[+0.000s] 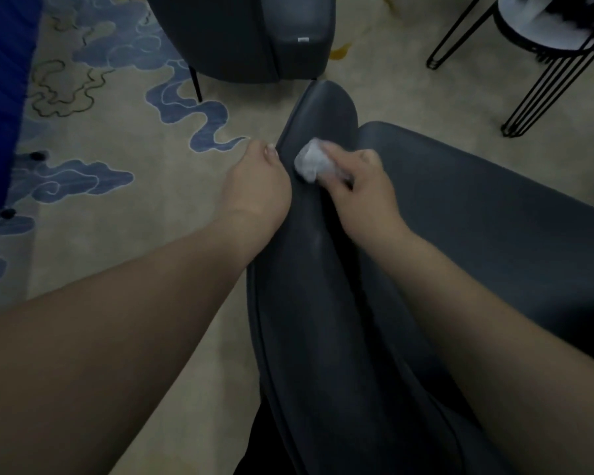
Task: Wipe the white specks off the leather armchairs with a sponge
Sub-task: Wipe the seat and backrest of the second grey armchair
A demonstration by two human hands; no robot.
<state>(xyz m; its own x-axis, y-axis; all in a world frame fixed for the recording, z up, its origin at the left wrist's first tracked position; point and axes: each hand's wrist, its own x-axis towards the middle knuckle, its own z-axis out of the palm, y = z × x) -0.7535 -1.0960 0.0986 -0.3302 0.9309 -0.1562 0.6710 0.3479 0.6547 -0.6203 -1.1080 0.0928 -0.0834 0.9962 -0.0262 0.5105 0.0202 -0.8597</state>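
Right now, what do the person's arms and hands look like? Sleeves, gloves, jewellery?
Both forearms are bare up to the frame edge: no sleeves in view. The left hand and right hand wear no gloves. No watch, bracelet or ring shows on either, though the dim, soft picture could hide something small.
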